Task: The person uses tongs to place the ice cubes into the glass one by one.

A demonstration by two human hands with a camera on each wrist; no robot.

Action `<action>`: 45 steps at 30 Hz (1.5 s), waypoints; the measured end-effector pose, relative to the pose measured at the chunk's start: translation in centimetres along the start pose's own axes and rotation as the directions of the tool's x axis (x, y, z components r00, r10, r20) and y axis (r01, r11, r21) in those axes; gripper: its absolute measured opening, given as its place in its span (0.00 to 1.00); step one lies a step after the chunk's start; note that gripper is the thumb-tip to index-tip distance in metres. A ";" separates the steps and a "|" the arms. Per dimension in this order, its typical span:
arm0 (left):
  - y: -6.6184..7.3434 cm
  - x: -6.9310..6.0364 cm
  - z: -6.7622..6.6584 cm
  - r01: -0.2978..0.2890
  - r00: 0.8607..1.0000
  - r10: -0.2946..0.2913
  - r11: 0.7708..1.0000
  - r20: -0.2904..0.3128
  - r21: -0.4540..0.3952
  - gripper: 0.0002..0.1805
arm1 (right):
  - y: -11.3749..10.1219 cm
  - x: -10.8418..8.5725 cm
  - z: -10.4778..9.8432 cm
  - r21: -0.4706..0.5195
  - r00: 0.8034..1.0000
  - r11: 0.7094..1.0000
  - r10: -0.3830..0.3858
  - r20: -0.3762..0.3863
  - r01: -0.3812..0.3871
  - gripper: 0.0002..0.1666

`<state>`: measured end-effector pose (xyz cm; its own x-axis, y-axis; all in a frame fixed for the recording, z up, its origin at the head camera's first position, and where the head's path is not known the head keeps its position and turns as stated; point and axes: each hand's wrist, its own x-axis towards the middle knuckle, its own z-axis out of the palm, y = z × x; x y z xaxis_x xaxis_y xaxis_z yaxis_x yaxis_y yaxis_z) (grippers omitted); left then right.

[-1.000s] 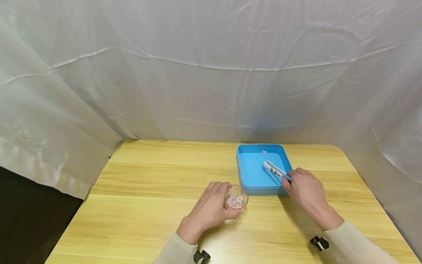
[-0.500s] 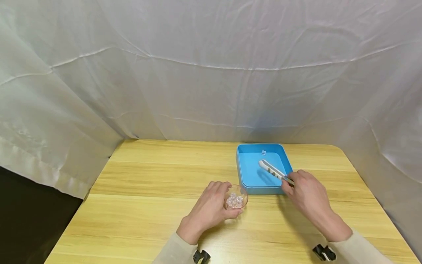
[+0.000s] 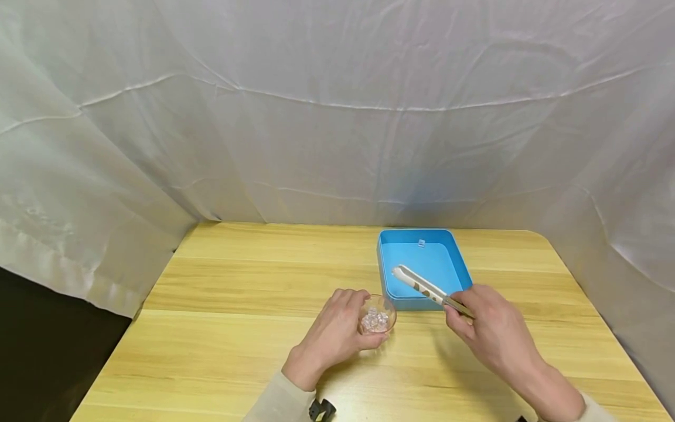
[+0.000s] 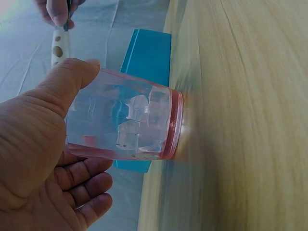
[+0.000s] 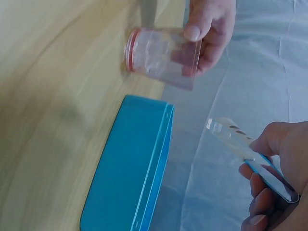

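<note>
My left hand holds a clear, pink-tinted cup upright on the table, thumb and fingers round its side. Several clear ice-like cubes lie in the bottom of the cup. My right hand grips a pair of tongs with white, brown-spotted arms. The tongs hang above the near part of a blue square tray, tips pointing left. At those tips, in the right wrist view, a small clear cube shows. One more clear cube lies by the tray's back wall.
The wooden table carries the cup, with the blue tray just behind it and to the right. A pale grey curtain hangs along the back and sides. Black wrist mounts sit at the cuffs.
My right hand has lifted the tongs from the tray floor and brought their tips left and nearer, toward the cup. The left hand and the cup have stayed in place.
</note>
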<state>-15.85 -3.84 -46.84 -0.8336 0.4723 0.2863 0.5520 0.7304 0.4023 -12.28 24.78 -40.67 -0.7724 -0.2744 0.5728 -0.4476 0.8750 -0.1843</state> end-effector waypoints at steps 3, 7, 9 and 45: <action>0.0 0.0 0.0 0.005 1.000 -0.005 1.000 0.004 -0.003 0.42 | -0.3 -0.4 0.0 0.014 0.996 0.997 -0.073 -0.041 0.073 0.06; 0.0 0.0 0.0 0.008 1.000 -0.008 1.000 0.007 -0.011 0.41 | -0.4 -0.9 0.0 0.029 0.988 0.990 -0.138 -0.071 0.141 0.03; 0.1 -0.1 -0.1 0.009 1.000 -0.009 1.000 0.008 -0.017 0.41 | -0.4 -1.2 0.1 0.036 0.984 0.986 -0.160 -0.074 0.163 0.08; -0.1 0.1 0.0 0.015 1.000 -0.014 0.999 0.023 -0.045 0.42 | 0.1 -3.3 1.9 0.141 0.968 0.958 -0.246 -0.044 0.250 0.29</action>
<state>-16.02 -3.87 -46.79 -0.8413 0.4735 0.2608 0.5401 0.7142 0.4453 -10.62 24.98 -44.14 -0.6176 -0.4637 0.6353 -0.6856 0.7132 -0.1461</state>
